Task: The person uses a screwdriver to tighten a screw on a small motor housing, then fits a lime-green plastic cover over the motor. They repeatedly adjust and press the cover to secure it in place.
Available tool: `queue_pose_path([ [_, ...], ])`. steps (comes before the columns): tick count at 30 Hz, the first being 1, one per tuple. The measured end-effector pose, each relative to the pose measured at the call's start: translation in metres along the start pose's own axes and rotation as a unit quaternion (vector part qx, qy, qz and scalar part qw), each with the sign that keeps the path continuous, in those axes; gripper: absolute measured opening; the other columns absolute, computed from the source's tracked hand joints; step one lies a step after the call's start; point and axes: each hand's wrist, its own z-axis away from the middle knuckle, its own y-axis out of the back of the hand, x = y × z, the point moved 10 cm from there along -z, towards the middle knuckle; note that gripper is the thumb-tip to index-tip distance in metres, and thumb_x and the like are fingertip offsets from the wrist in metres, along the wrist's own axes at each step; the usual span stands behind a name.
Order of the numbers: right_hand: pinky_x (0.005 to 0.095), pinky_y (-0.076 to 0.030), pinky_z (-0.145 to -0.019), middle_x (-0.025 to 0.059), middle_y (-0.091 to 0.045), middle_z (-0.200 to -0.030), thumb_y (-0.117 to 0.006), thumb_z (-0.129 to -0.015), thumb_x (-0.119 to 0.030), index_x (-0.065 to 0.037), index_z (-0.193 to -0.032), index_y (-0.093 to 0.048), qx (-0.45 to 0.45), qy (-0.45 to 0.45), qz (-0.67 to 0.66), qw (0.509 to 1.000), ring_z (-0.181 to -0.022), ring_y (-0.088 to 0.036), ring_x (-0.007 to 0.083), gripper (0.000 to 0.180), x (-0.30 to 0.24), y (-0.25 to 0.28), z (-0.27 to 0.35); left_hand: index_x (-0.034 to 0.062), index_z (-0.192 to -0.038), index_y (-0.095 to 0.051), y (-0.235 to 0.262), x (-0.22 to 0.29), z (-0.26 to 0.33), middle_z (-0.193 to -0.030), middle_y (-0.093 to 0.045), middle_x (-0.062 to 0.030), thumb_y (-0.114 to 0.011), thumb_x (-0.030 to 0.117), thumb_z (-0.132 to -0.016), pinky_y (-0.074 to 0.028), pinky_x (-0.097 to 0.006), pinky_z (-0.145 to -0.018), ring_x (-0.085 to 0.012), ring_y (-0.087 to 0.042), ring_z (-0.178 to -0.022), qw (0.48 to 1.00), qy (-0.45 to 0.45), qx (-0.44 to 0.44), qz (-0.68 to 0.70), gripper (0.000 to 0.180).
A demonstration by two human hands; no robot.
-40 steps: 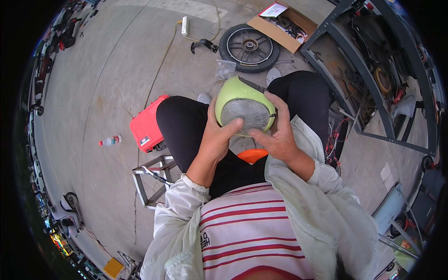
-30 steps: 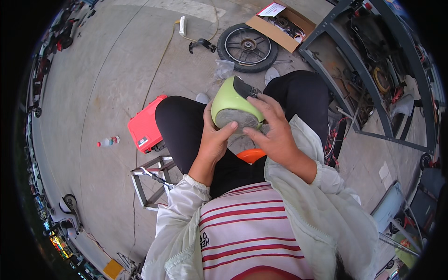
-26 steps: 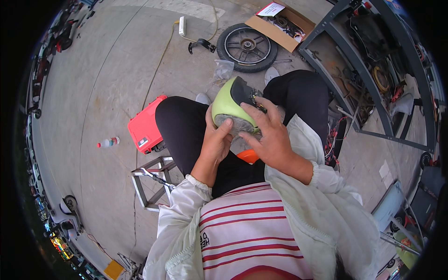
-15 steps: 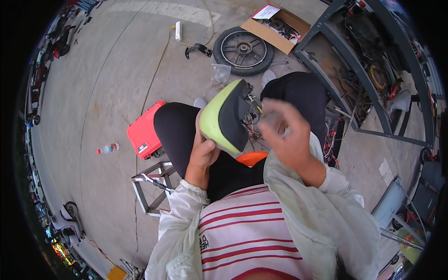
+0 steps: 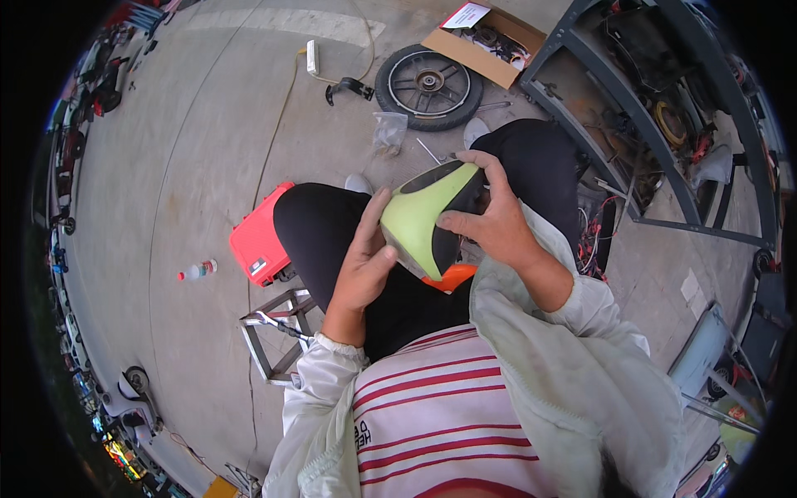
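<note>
Above my lap I hold a curved lime-green and black plastic housing [image 5: 423, 214] between both hands. My left hand [image 5: 363, 264] supports its left side, thumb and fingers apart along the edge. On the other side my right hand [image 5: 496, 217] grips the black edge, thumb on the near face and fingers over the top. The wired inside of the housing is mostly turned away from view. Below it, an orange object [image 5: 453, 277] shows partly between my legs.
A spoked wheel with tyre [image 5: 428, 80] and an open cardboard box [image 5: 477, 62] lie ahead. At left are a red case [image 5: 262, 236], a metal frame [image 5: 278, 353] and a bottle [image 5: 198, 270]. A grey metal rack [image 5: 573, 108] holding parts stands at right.
The housing has turned so its green outer face shows more and its wires are hidden. My right hand, blurred and off the housing before, has come onto its right edge.
</note>
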Motion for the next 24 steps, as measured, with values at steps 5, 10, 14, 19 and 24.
queue_pose_path([
  [5,0.0380,-0.047,-0.098,0.0154,-0.056,-0.118,-0.091,-0.071,-0.030,-0.007,-0.135,-0.051,0.094,0.033,0.221,0.970,-0.110,-0.057,0.0285,0.079,-0.009,0.002,0.005,0.0031,-0.154,-0.029,-0.013,0.010,-0.007,-0.138,-0.051,-0.0195,-0.090,0.020,-0.070,-0.042,-0.037,-0.109,-0.0270,-0.051,-0.128,0.952,0.012,0.040,-0.304,0.105],
  [10,0.0411,-0.047,-0.094,0.0140,-0.062,-0.109,-0.083,-0.079,-0.029,-0.010,-0.127,-0.065,-0.081,0.008,0.275,0.958,-0.105,-0.060,0.0305,0.055,-0.024,0.005,-0.001,0.0006,-0.152,-0.032,-0.004,0.001,0.005,-0.137,-0.051,-0.0173,-0.081,0.020,-0.078,-0.041,-0.036,-0.109,-0.0261,-0.051,-0.127,0.983,0.075,-0.007,-0.169,0.090],
  [14,0.0382,-0.048,-0.095,0.0150,-0.066,-0.114,-0.080,-0.081,-0.022,-0.008,-0.132,-0.063,-0.216,0.148,0.279,0.924,-0.106,-0.063,0.0301,0.055,-0.029,-0.004,0.006,-0.0004,-0.151,-0.034,-0.006,-0.010,0.016,-0.137,-0.051,-0.0169,-0.078,0.025,-0.080,-0.038,-0.035,-0.111,-0.0253,-0.049,-0.129,0.985,0.098,-0.047,-0.137,0.087],
  [19,0.0368,-0.050,-0.095,0.0173,-0.066,-0.121,-0.079,-0.081,-0.016,-0.005,-0.139,-0.055,-0.238,0.051,0.117,0.963,-0.112,-0.065,0.0301,0.064,-0.017,-0.008,0.014,-0.0014,-0.150,-0.034,-0.008,-0.012,0.019,-0.141,-0.049,-0.0175,-0.074,0.037,-0.077,-0.036,-0.037,-0.113,-0.0273,-0.049,-0.133,0.989,0.119,-0.028,-0.084,0.092],
  [24,0.0367,-0.052,-0.092,0.0170,-0.068,-0.118,-0.079,-0.082,-0.014,-0.005,-0.136,-0.056,-0.213,0.070,0.150,0.963,-0.105,-0.068,0.0312,0.060,-0.020,-0.008,0.015,-0.0024,-0.151,-0.031,-0.008,-0.006,0.021,-0.143,-0.047,-0.0191,-0.075,0.042,-0.075,-0.036,-0.037,-0.113,-0.0291,-0.048,-0.134,0.990,0.126,-0.035,-0.059,0.099],
])
